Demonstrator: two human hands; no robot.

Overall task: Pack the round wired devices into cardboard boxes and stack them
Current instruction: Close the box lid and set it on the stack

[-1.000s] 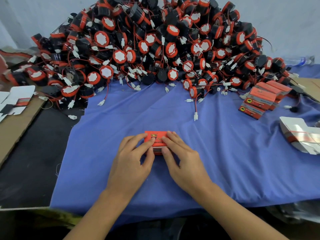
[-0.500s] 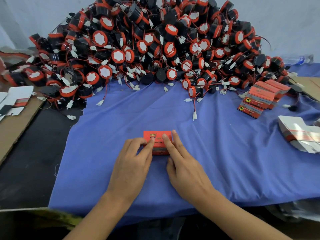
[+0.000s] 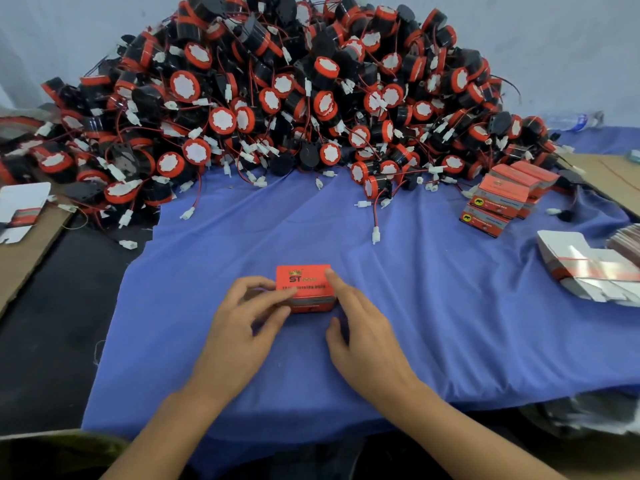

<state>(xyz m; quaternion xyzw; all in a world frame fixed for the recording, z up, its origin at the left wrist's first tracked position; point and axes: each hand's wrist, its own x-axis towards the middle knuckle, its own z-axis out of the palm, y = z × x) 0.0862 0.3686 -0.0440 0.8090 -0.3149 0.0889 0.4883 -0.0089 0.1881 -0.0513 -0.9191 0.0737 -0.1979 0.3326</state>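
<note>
Orange cardboard box (image 3: 304,284), rectangular, glossy; creased blue cloth (image 3: 433,306) beneath it.

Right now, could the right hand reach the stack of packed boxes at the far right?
Probably yes. Only bare blue cloth lies between the right hand and the stack of packed boxes; it holds nothing, its fingers just touching the red box.

Bare left hand (image 3: 239,337) and right hand (image 3: 367,344), slim fingers (image 3: 343,289), forearms (image 3: 156,427) uncovered.
</note>
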